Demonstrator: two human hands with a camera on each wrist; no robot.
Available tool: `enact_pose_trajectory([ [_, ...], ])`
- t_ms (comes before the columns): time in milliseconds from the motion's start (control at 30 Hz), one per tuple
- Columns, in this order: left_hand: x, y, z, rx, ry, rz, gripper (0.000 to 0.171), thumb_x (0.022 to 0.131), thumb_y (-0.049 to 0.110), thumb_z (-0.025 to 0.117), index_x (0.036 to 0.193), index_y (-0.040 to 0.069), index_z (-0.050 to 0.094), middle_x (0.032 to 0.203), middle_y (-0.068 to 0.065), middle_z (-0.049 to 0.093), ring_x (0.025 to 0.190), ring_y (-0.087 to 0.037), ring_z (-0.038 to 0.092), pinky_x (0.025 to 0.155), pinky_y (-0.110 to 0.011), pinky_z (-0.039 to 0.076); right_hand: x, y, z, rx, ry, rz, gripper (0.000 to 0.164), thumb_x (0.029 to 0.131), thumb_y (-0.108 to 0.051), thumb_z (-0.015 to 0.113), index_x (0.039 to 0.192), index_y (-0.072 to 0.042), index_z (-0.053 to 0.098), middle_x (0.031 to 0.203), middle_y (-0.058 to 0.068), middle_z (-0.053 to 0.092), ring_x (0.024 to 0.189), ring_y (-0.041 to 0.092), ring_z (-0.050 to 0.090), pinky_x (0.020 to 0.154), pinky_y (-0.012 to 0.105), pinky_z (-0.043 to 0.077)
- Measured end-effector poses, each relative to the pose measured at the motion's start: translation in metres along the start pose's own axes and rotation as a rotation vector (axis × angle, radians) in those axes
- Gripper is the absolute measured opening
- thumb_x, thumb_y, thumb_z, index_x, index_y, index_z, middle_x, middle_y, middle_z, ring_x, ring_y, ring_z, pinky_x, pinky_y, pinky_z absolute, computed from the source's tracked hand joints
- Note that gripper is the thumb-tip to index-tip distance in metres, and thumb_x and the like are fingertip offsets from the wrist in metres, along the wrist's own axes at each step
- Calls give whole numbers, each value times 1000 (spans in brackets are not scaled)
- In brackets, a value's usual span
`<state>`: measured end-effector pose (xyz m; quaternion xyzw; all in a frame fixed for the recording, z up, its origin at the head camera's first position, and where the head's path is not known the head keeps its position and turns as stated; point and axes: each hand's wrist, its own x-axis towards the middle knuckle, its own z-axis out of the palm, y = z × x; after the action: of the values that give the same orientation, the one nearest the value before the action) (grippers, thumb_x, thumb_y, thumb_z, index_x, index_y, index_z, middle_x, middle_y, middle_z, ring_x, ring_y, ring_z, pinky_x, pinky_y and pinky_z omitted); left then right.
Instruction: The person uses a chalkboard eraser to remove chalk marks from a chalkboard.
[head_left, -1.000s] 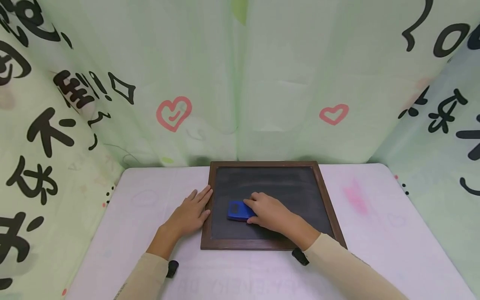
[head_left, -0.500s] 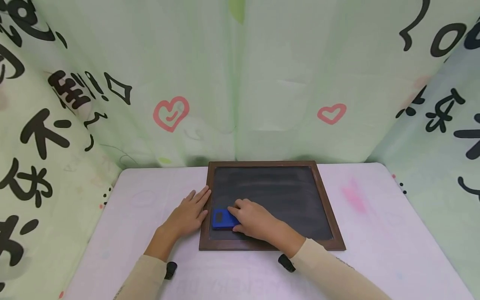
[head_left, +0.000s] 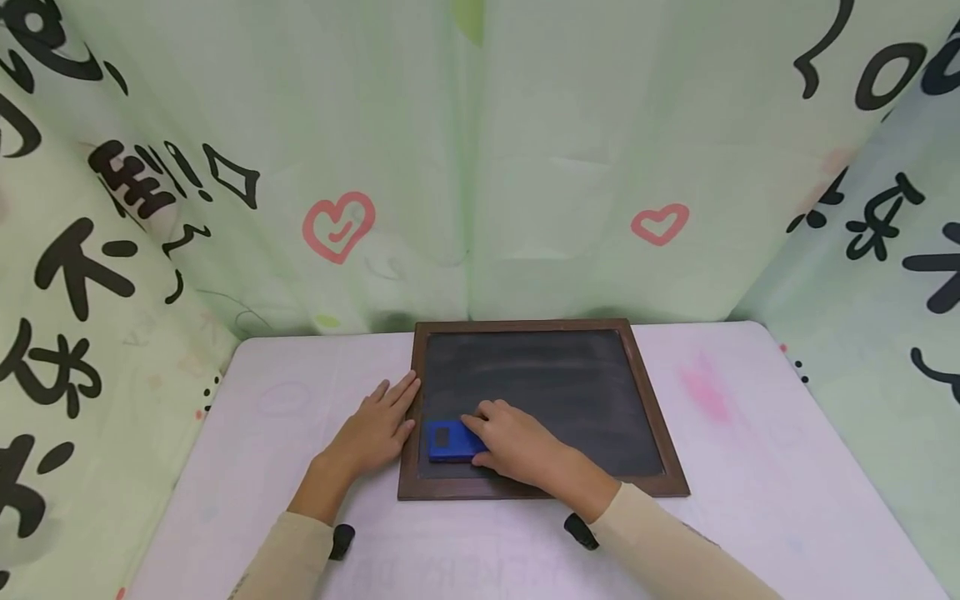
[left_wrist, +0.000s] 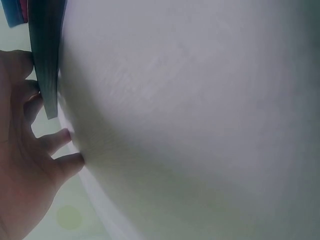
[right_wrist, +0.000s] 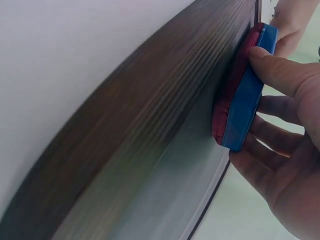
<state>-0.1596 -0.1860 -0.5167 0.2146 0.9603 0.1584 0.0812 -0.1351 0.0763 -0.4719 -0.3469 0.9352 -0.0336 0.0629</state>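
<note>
A small blackboard (head_left: 540, 375) in a brown wooden frame lies on the table. My right hand (head_left: 521, 446) grips a blue chalkboard eraser (head_left: 450, 442) near the board's lower left corner. In the right wrist view, the thumb lies along one side of the eraser (right_wrist: 245, 105) and the fingers along the other, and its red felt underside faces the board. At the board's left side, my left hand (head_left: 375, 429) has its fingers spread, with the tips on the frame's edge. The left wrist view shows this hand (left_wrist: 25, 145) against the dark frame (left_wrist: 46, 55).
A pale table (head_left: 750, 467) with a faint pink smear extends around the board. Behind and to both sides hangs a light green curtain (head_left: 555, 167) with black lettering and red hearts. Each wrist carries a small black camera.
The right hand has moved the eraser left and nearer along the board, then slightly back to the right. The left hand stays at the frame. The head view has shifted slightly.
</note>
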Motion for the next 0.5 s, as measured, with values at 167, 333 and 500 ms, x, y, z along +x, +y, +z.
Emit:
enact_pose_trajectory([
  [167, 1, 0, 0, -7, -6, 3, 64, 109, 27, 49, 165, 11, 24, 174, -5, 19, 155, -48, 24, 119, -69, 29, -13, 15, 0, 44, -2, 47, 62, 93, -39, 77, 144, -7, 62, 128, 10, 64, 111, 24, 61, 94, 36, 57],
  [333, 2, -1, 2, -4, -11, 3, 64, 109, 29, 47, 166, 11, 22, 174, -4, 17, 156, -48, 22, 120, -69, 28, -27, 34, -2, 96, 10, 88, 60, 93, -34, 78, 144, -6, 62, 129, 12, 64, 114, 26, 62, 95, 38, 57],
  [500, 2, -1, 2, -7, -10, 0, 64, 109, 29, 48, 166, 12, 22, 174, -3, 17, 156, -46, 22, 121, -68, 28, -46, 58, -3, 137, 20, 139, 60, 92, -28, 80, 143, -4, 61, 131, 14, 63, 119, 29, 62, 98, 42, 57],
])
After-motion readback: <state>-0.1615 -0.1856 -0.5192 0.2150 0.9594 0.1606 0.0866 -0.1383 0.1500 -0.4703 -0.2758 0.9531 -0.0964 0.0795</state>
